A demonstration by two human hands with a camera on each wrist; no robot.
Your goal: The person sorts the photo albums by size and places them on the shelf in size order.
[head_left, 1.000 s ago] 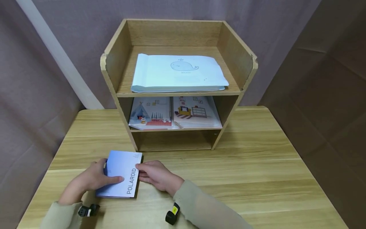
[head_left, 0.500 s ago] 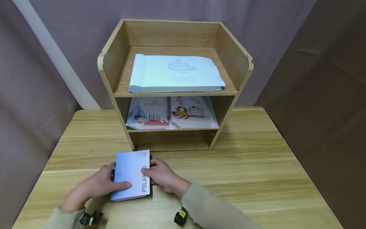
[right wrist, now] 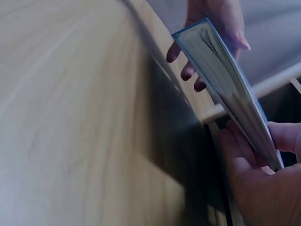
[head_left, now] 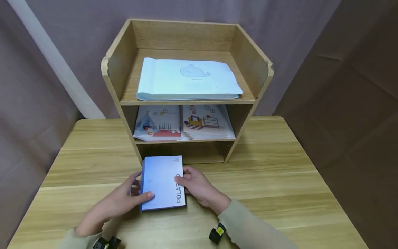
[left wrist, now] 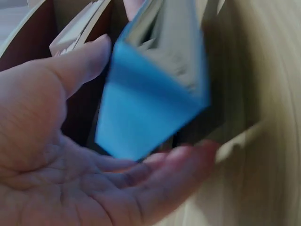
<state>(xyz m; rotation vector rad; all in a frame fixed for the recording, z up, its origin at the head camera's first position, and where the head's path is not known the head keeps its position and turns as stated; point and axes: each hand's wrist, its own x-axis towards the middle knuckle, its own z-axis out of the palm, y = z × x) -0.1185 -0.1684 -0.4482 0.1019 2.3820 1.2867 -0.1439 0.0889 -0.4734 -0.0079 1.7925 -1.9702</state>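
Note:
A book with a pale blue-to-white cover and the word POLAROID is held between the two hands, lifted off the table. My left hand is at the spine, thumb on the front cover and fingers around the left side, partly hidden beneath. Its blue spine faces the palm in the left wrist view. My right hand pinches the opposite edge, thumb on the cover over the lettering and fingers underneath. In the right wrist view the page edges show, with the book tilted.
Right behind the book stands a wooden shelf unit. A large white book with a whale drawing lies on its top level, and illustrated booklets lie on the middle one. The wooden table extends to both sides.
The book and both hands have moved right and slightly toward the shelf unit, rising from the table. The right thumb has come further over the cover. The camera view has shifted a little.

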